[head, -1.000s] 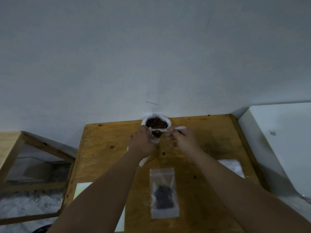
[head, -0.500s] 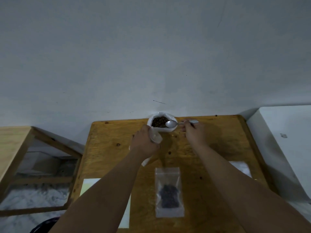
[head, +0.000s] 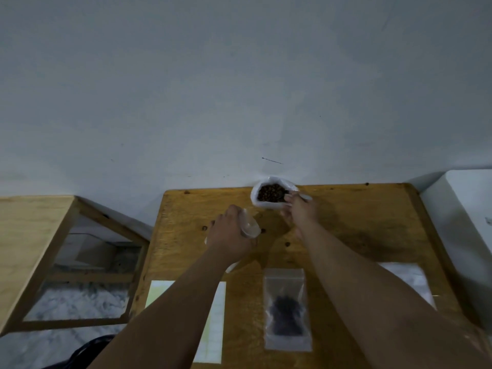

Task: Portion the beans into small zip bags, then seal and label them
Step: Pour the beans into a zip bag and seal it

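Head view shows the right hand (head: 300, 211) at the rim of the white bag of beans (head: 270, 194) at the far edge of the tabletop (head: 359, 230), pinching a spoon (head: 303, 195) whose bowl seems to dip into the beans. The left hand (head: 229, 233) is closed around an empty clear zip bag (head: 250, 227), mouth toward the bean bag but apart from it. A filled zip bag (head: 286, 307) lies flat nearer the person, beside a pale label sheet (head: 213, 315). The risk, as I judge it, is spillage: a heaped spoon crossing the gap can shed beans onto the wood if the bag's mouth sags shut. The soft bean bag could also tip if the spoon drags its rim.
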